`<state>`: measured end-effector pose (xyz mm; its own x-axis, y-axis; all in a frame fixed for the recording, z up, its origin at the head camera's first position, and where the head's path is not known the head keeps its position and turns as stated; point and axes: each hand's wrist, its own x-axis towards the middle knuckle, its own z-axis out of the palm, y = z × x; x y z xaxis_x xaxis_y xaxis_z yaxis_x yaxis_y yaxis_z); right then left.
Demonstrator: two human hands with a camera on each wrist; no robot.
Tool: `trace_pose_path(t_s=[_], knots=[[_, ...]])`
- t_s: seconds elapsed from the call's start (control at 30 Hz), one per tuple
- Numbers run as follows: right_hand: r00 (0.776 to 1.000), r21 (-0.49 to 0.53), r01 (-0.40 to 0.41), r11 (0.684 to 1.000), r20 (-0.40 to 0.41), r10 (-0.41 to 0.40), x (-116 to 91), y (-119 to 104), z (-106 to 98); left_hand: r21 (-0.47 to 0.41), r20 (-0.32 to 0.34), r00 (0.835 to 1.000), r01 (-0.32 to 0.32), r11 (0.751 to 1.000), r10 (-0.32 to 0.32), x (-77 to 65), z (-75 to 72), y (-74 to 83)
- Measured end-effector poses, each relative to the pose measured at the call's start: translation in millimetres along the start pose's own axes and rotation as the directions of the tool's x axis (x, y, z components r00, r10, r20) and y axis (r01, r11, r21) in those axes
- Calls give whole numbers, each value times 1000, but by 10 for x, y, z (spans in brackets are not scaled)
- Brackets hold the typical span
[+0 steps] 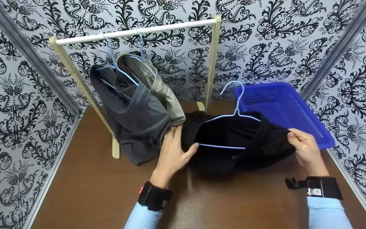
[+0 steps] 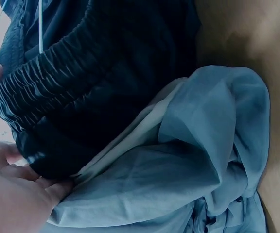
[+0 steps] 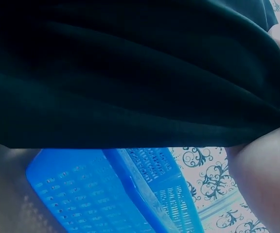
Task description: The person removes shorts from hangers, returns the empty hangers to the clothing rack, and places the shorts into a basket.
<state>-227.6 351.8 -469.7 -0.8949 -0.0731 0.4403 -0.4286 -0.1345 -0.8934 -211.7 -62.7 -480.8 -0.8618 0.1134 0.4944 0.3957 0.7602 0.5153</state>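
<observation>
Black cloth with a gathered waistband, as is seen from the left wrist, is held in front of the person: this garment [image 1: 218, 162] is kept over the desk [image 1: 233, 203], between the left hand [image 1: 172, 156] and the right hand [image 1: 307, 149]. Its right end is pinched by the right hand, with the thumb laid on top. Its left side is touched by the left hand, whose fingers are stretched and whose thumb is spread wide, near the lower wire of a pale blue hanger [image 1: 236, 111]. This hanger is placed inside the waist opening, and its hook is raised above the cloth, apart from the rack [image 1: 176, 27]. Whether the lower cloth is supported by the desk cannot be told.

On the left, a dark grey garment [image 1: 148, 109] and a beige garment [image 1: 167, 95] are hung from the white bar of the rack. The grey cloth is also met by the fingertips of the left hand. Behind the black garment, toward the right, a blue basket [image 1: 311, 116] is partly covered from sight. Black bands [image 1: 324, 187] are worn on both wrists.
</observation>
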Motion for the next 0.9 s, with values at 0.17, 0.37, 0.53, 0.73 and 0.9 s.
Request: trace_pose_path(t_s=[0.17,0.37,0.53,0.73,0.9], knots=[[1000,-34,5,999,-28,-6,24,5,35,-11,-78,996,-34,999,34,-24,-43,6],[997,-116,-6,993,-82,-3,51,6,101,-58,-171,985,-42,997,32,-43,-143,81],[983,-292,-19,956,-182,-36,93,-32,206,-125,-254,967,-70,990,36,-54,-244,180],[963,-517,27,856,-216,-161,161,-25,379,-199,-358,934,-99,975,21,-66,-331,253],[950,-566,46,823,-230,-211,173,43,548,-226,-388,921,-45,973,-48,-69,-353,248]])
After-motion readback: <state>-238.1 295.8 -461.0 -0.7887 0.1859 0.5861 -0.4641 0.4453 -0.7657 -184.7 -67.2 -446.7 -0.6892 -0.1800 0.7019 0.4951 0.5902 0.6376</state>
